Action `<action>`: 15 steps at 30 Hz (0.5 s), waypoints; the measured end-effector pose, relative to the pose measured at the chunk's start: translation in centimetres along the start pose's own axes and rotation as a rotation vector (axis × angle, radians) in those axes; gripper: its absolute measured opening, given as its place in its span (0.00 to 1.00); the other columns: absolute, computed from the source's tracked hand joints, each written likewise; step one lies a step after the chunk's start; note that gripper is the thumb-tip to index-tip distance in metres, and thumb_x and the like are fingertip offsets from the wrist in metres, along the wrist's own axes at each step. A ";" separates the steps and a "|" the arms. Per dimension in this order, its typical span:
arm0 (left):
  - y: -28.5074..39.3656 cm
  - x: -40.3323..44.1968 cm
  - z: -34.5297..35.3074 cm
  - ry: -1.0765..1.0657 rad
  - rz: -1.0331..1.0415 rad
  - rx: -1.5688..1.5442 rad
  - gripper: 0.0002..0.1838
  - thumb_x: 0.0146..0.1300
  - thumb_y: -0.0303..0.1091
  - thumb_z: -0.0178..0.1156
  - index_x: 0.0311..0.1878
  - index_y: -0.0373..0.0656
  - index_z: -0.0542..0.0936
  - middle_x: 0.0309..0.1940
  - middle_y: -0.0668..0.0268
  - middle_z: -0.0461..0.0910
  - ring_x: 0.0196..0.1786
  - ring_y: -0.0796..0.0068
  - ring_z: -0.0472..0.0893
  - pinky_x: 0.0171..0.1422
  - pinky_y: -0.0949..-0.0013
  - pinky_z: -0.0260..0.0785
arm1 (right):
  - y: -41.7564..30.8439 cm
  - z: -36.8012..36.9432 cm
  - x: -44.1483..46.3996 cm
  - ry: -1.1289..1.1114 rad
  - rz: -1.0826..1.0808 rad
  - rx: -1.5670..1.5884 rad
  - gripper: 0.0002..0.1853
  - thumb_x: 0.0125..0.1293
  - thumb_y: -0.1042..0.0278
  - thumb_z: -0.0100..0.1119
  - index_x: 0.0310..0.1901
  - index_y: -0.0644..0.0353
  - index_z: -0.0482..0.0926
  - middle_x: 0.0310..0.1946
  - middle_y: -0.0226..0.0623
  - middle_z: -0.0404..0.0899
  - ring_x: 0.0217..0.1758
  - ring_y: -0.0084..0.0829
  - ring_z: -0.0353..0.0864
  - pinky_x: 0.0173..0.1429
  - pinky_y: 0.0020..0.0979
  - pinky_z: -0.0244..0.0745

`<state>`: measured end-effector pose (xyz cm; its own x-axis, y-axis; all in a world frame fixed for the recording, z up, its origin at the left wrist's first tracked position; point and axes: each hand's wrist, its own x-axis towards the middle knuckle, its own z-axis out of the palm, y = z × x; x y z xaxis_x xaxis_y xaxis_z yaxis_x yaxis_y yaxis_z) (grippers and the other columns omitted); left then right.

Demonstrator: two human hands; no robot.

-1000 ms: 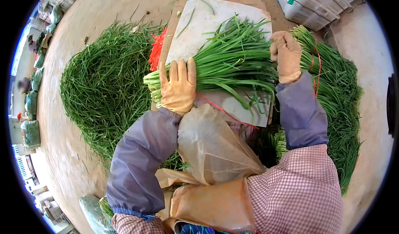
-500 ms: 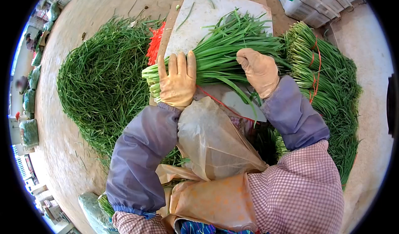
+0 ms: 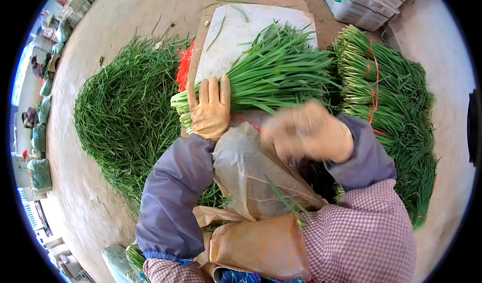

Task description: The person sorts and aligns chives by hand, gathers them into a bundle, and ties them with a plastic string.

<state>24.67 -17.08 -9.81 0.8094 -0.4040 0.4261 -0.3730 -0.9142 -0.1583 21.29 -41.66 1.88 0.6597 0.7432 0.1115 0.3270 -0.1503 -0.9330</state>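
Observation:
A loose bunch of long green leafy stalks (image 3: 286, 64) lies across a white board (image 3: 233, 24), pale stem ends to the left. My left hand (image 3: 210, 109), in a tan glove, presses on the bunch near those ends, fingers spread. In a matching glove, my right hand (image 3: 306, 132) is smeared by motion below the leaves, in front of the apron. A few green blades (image 3: 283, 197) hang in the air below it, over the plastic apron (image 3: 246, 167); whether the hand holds them I cannot tell.
Loose green leaves are heaped (image 3: 128, 117) on the floor at left. Red ties (image 3: 185, 67) lie by the board's left edge. Stacked bunches with red bands (image 3: 374, 97) stand at right, white crates (image 3: 359, 12) behind them. Filled bags line the far left.
My right hand has moved left and down, from the leaf tips to above the apron. Green blades now show below it. My left hand stays on the stems.

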 end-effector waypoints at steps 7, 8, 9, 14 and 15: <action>0.1 -0.9 -0.2 0.067 0.032 0.017 0.36 0.48 0.36 0.63 0.65 0.43 0.70 0.57 0.62 0.73 0.64 0.62 0.71 0.76 0.39 0.40 | 7.4 -0.1 8.5 0.362 0.197 -1.173 0.22 0.68 0.62 0.55 0.61 0.58 0.71 0.46 0.48 0.78 0.45 0.41 0.82 0.46 0.38 0.80; 0.0 -1.2 -0.4 0.096 0.052 0.030 0.31 0.52 0.35 0.61 0.63 0.44 0.71 0.56 0.63 0.73 0.62 0.62 0.72 0.75 0.39 0.43 | 9.4 -1.0 8.8 0.235 0.295 -1.057 0.17 0.68 0.63 0.53 0.56 0.59 0.75 0.40 0.46 0.79 0.41 0.42 0.83 0.43 0.39 0.80; -0.2 -1.4 -0.6 0.124 0.072 0.045 0.27 0.55 0.33 0.58 0.62 0.44 0.72 0.55 0.63 0.74 0.61 0.63 0.73 0.74 0.38 0.46 | 12.5 -2.3 8.4 0.232 0.328 -1.124 0.14 0.68 0.64 0.52 0.52 0.59 0.76 0.37 0.47 0.80 0.39 0.42 0.84 0.42 0.40 0.80; -2.0 -3.4 -1.7 0.167 0.073 0.004 0.25 0.60 0.33 0.56 0.62 0.47 0.71 0.56 0.63 0.75 0.62 0.63 0.74 0.78 0.39 0.33 | 13.2 -12.9 -1.5 0.536 0.613 -1.130 0.11 0.66 0.72 0.47 0.41 0.60 0.81 0.36 0.55 0.82 0.44 0.50 0.84 0.46 0.45 0.78; -2.6 -3.7 -2.4 0.151 0.084 -0.021 0.28 0.57 0.31 0.56 0.64 0.44 0.70 0.56 0.64 0.75 0.62 0.63 0.74 0.80 0.43 0.28 | 14.2 -14.7 -4.8 0.631 0.584 -1.174 0.10 0.68 0.71 0.48 0.41 0.61 0.81 0.34 0.51 0.82 0.39 0.45 0.83 0.43 0.41 0.78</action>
<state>21.51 -13.14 -8.84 0.6985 -0.4683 0.5411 -0.4472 -0.8760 -0.1808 32.70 -56.89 -6.87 0.9704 0.0326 0.2392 0.0628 -0.9908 -0.1198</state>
